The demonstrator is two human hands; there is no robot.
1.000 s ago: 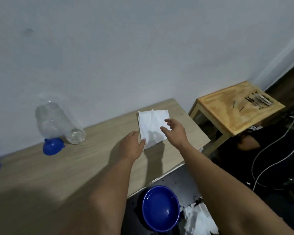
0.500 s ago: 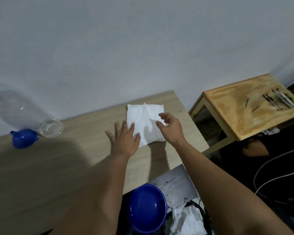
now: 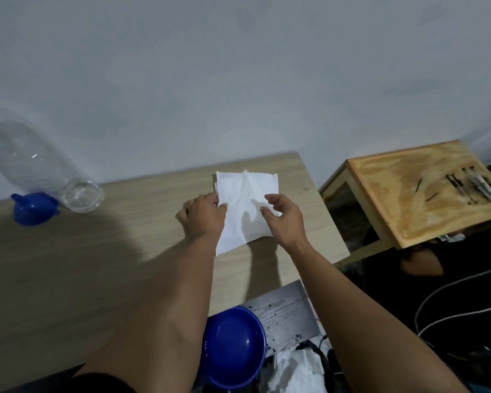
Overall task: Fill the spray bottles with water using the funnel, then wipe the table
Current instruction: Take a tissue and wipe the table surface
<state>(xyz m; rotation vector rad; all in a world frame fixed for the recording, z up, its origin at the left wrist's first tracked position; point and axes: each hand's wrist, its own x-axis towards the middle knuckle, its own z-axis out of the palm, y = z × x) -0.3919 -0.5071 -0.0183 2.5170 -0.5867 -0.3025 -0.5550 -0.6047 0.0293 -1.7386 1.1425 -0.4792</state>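
White paper towel (image 3: 245, 207) lies flat on the tabletop (image 3: 111, 251), left hand (image 3: 206, 215) pinching its edge, right hand (image 3: 284, 219) hovering loosely spread; wiping seemingly just beginning, no spray bottles visible.

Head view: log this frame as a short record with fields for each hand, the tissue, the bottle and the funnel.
left hand: on the table, fingers on the tissue's left edge
right hand: open, above the tissue's right side
tissue: white, flat on table
bottle: clear, empty, mouth toward camera
funnel: blue, beside bottle
stage: wiping not begun
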